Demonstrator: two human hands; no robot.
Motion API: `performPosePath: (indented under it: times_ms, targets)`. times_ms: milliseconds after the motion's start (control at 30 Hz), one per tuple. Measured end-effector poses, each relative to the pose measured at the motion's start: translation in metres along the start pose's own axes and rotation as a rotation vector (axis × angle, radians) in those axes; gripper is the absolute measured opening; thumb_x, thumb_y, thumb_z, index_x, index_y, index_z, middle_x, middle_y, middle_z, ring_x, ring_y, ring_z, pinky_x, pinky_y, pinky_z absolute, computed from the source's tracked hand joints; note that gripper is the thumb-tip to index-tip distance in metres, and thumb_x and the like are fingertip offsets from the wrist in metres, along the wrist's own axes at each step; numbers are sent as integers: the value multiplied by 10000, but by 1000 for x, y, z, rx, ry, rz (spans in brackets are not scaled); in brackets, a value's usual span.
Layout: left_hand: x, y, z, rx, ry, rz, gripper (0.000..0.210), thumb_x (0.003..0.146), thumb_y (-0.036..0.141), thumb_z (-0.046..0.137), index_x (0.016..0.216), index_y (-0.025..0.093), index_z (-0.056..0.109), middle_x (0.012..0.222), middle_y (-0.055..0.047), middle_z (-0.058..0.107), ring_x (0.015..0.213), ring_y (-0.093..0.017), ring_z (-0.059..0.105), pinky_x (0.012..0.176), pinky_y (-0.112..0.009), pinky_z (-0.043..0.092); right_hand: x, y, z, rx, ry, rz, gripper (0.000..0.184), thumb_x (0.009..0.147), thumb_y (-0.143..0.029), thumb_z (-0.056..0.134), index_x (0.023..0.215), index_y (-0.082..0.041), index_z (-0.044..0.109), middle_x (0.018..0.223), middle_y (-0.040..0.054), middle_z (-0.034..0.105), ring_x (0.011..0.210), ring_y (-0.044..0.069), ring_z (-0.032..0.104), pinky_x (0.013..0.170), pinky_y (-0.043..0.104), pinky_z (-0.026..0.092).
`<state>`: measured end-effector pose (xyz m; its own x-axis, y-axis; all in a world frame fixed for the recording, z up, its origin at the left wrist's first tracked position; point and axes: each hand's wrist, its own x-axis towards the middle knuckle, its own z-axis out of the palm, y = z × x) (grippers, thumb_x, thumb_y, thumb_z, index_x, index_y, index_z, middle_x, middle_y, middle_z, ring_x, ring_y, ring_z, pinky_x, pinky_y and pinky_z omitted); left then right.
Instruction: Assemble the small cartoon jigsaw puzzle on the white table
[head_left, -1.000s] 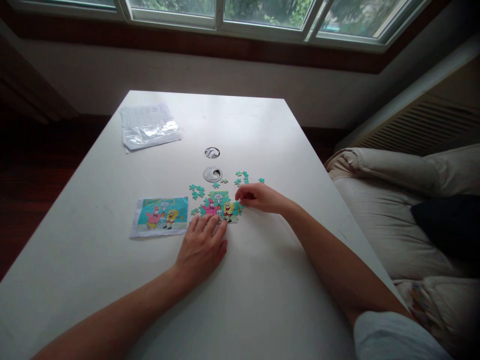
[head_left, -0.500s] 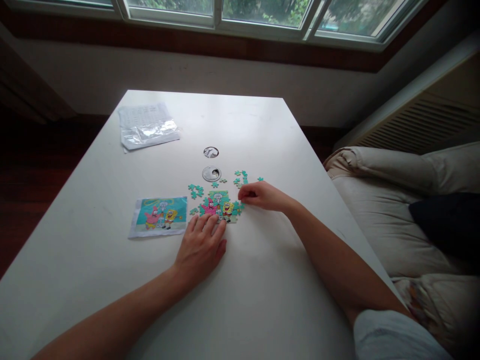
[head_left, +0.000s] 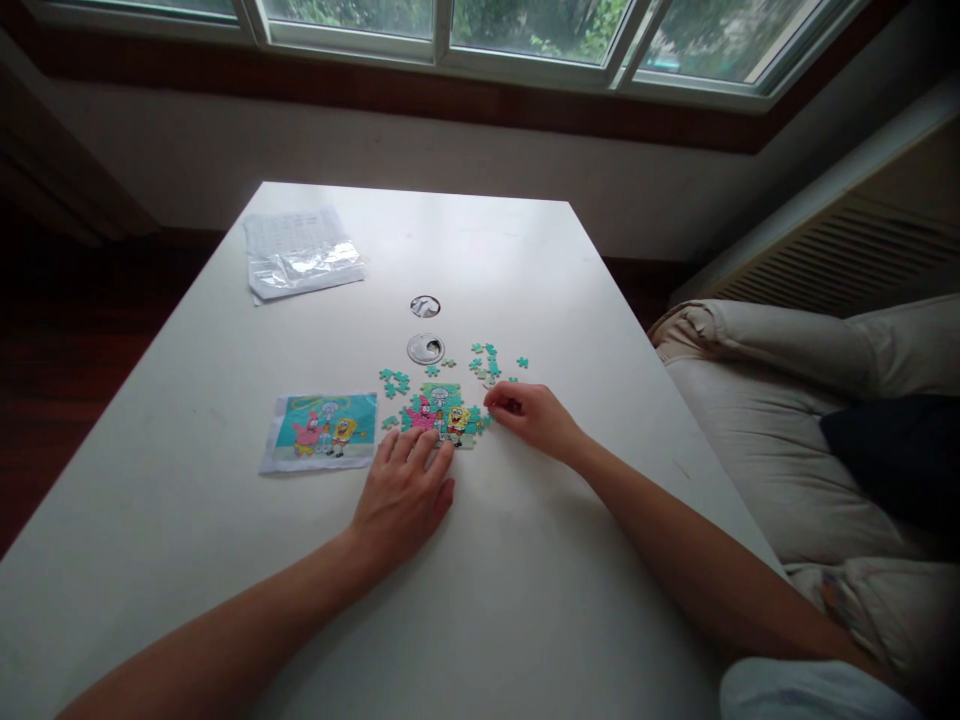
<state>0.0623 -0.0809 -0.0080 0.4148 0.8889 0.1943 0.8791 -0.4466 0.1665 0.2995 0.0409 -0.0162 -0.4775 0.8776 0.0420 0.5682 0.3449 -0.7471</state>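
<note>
A partly assembled jigsaw puzzle with cartoon figures lies on the white table. My left hand rests over its lower edge, fingers stretched out and slightly apart, covering part of it. Just right of the puzzle is my right hand, thumb and fingers pinched on what looks like a small jigsaw piece, mostly hidden and seen nearly edge-on. Loose teal jigsaw pieces lie at the puzzle's upper left, and more loose pieces are scattered beyond my right hand. Left of the puzzle lies a reference picture showing the same figures.
A clear plastic bag with papers lies at the table's far left. Behind the puzzle are a round metal cap and a round hole in the tabletop. A cushioned beige sofa stands along the right side.
My right hand has drawn slightly right and down from the puzzle's right edge, uncovering loose pieces behind it. My left hand stays in place on the puzzle.
</note>
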Motion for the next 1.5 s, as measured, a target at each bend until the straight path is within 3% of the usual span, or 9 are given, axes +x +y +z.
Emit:
performPosePath:
  times_ms: [467, 867, 1300, 1500]
  targets:
    - [2, 2, -2, 1, -6, -4, 372, 931, 264, 584, 1295, 189, 588, 1326, -131, 589, 1248, -319, 508, 1123, -545, 384, -13, -5, 5, -217, 77, -174, 71, 938, -231, 619, 898, -216, 676, 748, 7, 575, 712, 147, 512, 685, 261, 392]
    - [2, 2, -1, 5, -17, -2, 390, 931, 267, 584, 1311, 184, 583, 1334, -132, 586, 1250, -322, 504, 1133, -559, 372, -13, -2, 5, -102, 93, -143, 52, 920, -219, 636, 935, -221, 685, 789, 10, 572, 700, 138, 512, 663, 263, 417]
    - [1, 2, 0, 12, -15, 3, 378, 940, 277, 573, 1305, 180, 583, 1332, -130, 583, 1248, -328, 497, 1130, -553, 376, -11, -3, 12, 105, 149, -86, 103, 926, -240, 599, 952, -213, 695, 842, 19, 666, 671, 125, 523, 630, 255, 429]
    - [2, 3, -2, 6, 1, 8, 365, 942, 264, 561, 1298, 190, 586, 1317, -130, 592, 1239, -325, 505, 1121, -548, 380, -10, -3, 10, 111, 95, -61, 116, 919, -263, 600, 957, -209, 696, 829, 13, 680, 662, 124, 525, 625, 251, 427]
